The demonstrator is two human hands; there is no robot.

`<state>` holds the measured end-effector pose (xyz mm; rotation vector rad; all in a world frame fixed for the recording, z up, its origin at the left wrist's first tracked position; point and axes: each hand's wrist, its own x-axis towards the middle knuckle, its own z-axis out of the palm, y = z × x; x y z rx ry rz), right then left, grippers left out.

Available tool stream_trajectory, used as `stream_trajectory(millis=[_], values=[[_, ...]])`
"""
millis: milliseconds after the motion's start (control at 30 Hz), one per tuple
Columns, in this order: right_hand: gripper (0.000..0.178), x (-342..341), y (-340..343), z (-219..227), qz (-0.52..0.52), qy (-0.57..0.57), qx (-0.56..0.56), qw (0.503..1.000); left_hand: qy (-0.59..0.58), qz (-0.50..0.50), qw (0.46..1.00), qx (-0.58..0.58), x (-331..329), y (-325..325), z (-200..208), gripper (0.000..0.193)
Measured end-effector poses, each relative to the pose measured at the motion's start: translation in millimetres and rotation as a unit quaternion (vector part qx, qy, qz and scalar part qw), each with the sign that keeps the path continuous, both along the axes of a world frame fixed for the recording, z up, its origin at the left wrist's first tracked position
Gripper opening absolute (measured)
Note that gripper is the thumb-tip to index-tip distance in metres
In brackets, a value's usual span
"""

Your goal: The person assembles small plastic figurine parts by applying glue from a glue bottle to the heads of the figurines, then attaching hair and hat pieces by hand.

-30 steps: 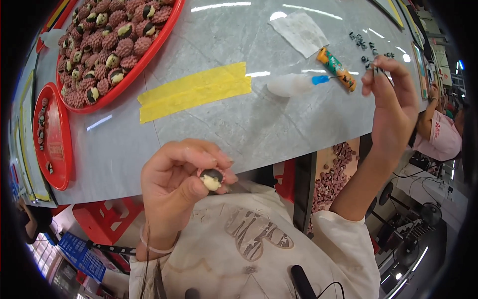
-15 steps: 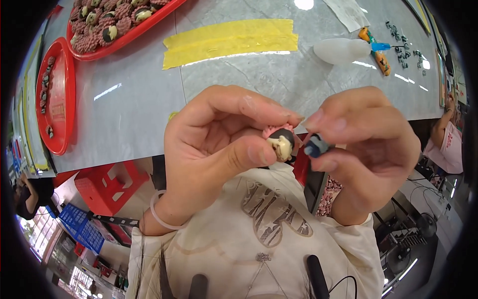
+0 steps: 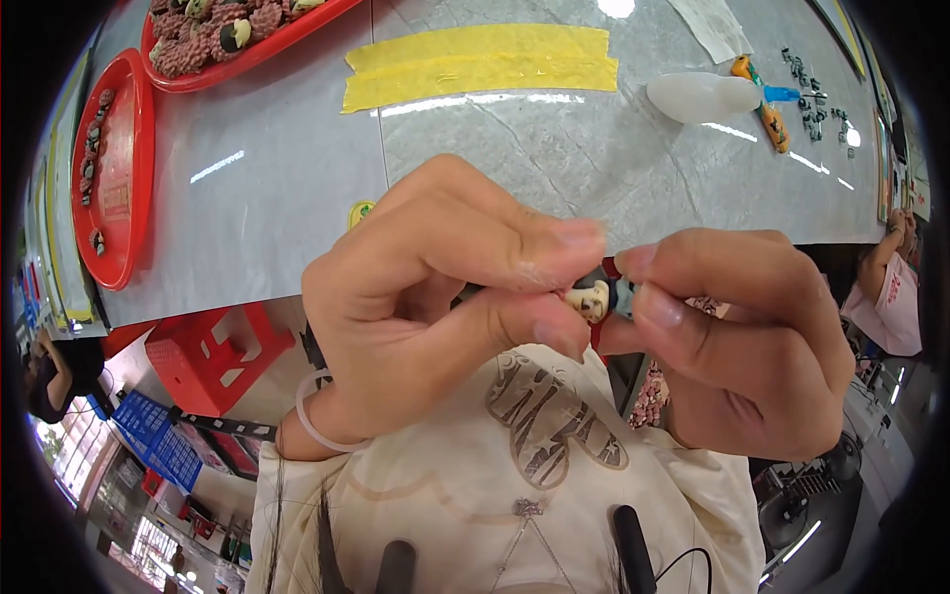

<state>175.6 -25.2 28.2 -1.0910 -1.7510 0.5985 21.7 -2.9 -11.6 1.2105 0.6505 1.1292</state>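
Just above my lap, my left hand [image 3: 426,287] pinches a small figurine head [image 3: 588,301] between thumb and fingertips. Its face is cream with painted features and dark hair; the fingers cover most of its pink part. My right hand [image 3: 757,342] grips a small grey and dark-blue figurine body [image 3: 621,297] between thumb and fingers. Head and body meet between the two hands, the body at the lower end of the head. Fingers hide the exact line of contact.
A red tray [image 3: 257,51] heaped with pink figurine parts stands far left, near a red oval tray [image 3: 117,228] with small pieces. Yellow tape [image 3: 485,67] crosses the table. A white squeeze bottle [image 3: 698,97] with blue tip lies far right beside small dark pieces [image 3: 813,119]. Another person [image 3: 886,297] is at right.
My hands have come together, bringing the blue-grey body against the head. The left hand has turned the head so its face points differently. The view has shifted slightly.
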Motion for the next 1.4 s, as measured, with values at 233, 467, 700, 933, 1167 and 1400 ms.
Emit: stream_trajectory(millis=[233, 467, 700, 933, 1167, 1400], values=[[0.013, -7, 3, -10, -0.019, 0.015, 0.005, 1.000, 0.033, 0.017, 0.998, -0.047, 1, 4, 7, 0.030], [0.017, -14, 6, -10, 0.001, -0.002, 0.025, 1.000, -0.095, -0.002, 0.989, -0.113, -6, 11, 5, 0.047], [0.029, -3, 2, -24, -0.116, 0.041, -0.004, 0.992, -0.098, 0.061, 0.992, 0.055, -66, 30, 16, 0.052], [0.026, -15, 2, -22, -0.131, 0.049, -0.027, 0.990, 0.107, 0.326, 0.915, 0.212, -156, 59, 41, 0.041], [0.020, -22, 3, -24, -0.075, 0.061, -0.082, 0.992, 0.545, 0.301, 0.766, 0.161, -193, 34, 33, 0.019], [0.017, -25, 2, -25, -0.082, 0.043, -0.098, 0.991, 0.526, 0.189, 0.825, 0.078, -196, 9, 52, 0.013]])
